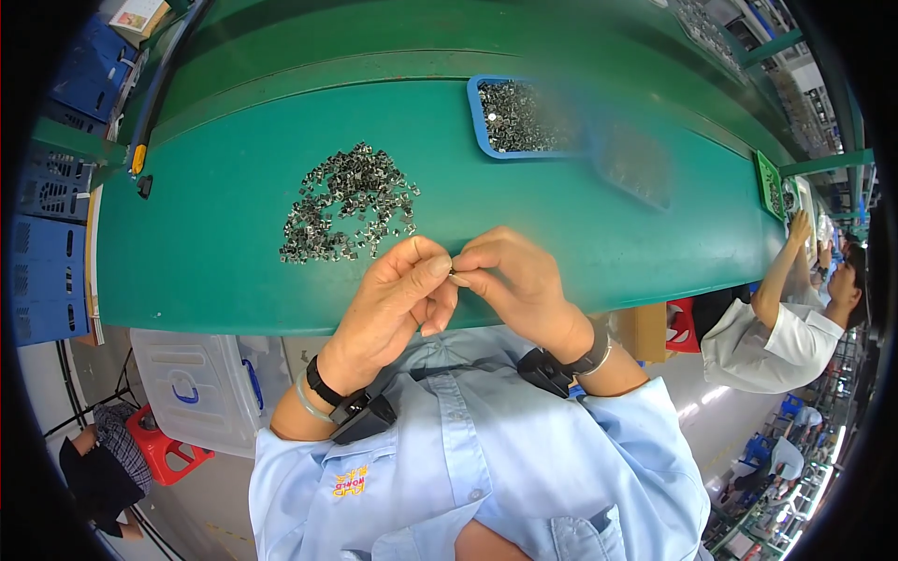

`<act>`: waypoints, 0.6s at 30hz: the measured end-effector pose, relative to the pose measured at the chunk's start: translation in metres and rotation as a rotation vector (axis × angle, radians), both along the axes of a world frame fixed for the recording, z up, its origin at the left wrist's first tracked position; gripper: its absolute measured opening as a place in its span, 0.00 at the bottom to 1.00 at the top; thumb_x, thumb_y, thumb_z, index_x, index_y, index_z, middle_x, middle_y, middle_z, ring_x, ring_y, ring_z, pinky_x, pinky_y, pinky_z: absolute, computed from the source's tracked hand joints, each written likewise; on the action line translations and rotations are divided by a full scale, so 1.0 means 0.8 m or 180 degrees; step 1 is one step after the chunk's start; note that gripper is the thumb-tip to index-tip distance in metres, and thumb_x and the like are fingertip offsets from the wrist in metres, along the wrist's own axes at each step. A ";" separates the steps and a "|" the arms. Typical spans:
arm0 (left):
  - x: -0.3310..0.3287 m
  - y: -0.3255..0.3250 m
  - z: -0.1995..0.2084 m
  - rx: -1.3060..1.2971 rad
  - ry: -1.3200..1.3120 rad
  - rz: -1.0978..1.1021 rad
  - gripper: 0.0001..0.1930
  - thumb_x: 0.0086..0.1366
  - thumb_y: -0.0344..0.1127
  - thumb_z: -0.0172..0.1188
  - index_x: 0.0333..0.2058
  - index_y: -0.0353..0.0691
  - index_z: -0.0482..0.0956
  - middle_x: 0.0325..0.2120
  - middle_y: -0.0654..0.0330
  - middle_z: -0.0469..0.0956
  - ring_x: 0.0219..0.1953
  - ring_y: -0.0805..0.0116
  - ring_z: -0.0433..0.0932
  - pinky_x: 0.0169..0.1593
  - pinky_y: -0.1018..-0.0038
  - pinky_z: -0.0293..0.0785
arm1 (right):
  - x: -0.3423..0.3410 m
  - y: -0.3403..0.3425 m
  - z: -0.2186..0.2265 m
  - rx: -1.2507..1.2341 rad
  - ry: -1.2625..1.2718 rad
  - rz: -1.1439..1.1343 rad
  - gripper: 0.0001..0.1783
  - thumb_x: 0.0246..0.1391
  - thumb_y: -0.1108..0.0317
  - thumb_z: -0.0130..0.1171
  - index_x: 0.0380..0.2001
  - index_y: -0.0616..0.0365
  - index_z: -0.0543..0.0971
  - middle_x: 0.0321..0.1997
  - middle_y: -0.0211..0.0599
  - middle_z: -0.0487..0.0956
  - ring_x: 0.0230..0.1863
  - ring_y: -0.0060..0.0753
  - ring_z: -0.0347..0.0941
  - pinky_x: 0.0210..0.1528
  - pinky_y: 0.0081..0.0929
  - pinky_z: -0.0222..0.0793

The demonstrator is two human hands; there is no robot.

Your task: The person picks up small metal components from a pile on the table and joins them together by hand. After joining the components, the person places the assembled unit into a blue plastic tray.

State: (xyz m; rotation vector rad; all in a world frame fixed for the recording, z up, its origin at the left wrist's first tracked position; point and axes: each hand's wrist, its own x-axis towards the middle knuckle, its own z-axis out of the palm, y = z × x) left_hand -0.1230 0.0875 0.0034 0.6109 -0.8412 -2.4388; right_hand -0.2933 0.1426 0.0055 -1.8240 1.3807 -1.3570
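Observation:
My left hand point(404, 292) and my right hand point(519, 280) meet above the near edge of the green table point(224, 290). Their fingertips pinch a tiny dark part point(454, 269) between them, mostly hidden by the fingers, so its exact kind does not show. Just beyond my left hand lies a loose pile of small black and silver metal parts point(360, 187), spread out on the tabletop. Farther back, a blue tray point(480, 122) holds many more of the same small parts.
Right of the blue tray, a blurred clear tray point(631, 168) lies on the table. A green tray point(771, 185) stands at the far right, near a co-worker point(781, 337). Blue crates point(49, 280) line the left side. A lidded plastic box point(192, 388) and red stool point(164, 447) are below.

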 end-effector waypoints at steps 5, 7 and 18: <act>-0.004 -0.003 -0.003 -0.0117 0.0016 -0.0057 0.09 0.68 0.38 0.51 0.34 0.38 0.69 0.20 0.61 0.72 0.17 0.77 0.68 0.19 0.81 0.60 | -0.004 0.002 -0.004 0.0093 -0.0039 -0.0054 0.09 0.45 0.75 0.64 0.30 0.56 0.76 0.31 0.32 0.78 0.33 0.33 0.74 0.33 0.27 0.70; -0.006 0.000 -0.006 -0.0119 -0.0070 -0.0011 0.09 0.68 0.38 0.50 0.35 0.38 0.70 0.20 0.61 0.72 0.18 0.77 0.68 0.19 0.81 0.60 | -0.009 0.002 -0.003 0.0093 0.0012 -0.0107 0.08 0.45 0.75 0.64 0.30 0.56 0.76 0.31 0.32 0.77 0.33 0.33 0.74 0.34 0.27 0.70; 0.022 -0.009 -0.013 0.0093 -0.0221 0.0623 0.08 0.68 0.35 0.48 0.40 0.38 0.70 0.21 0.61 0.72 0.17 0.74 0.67 0.18 0.79 0.60 | -0.119 -0.072 0.007 -0.0147 0.0742 -0.1617 0.05 0.49 0.75 0.61 0.32 0.59 0.77 0.30 0.34 0.76 0.31 0.29 0.74 0.34 0.24 0.71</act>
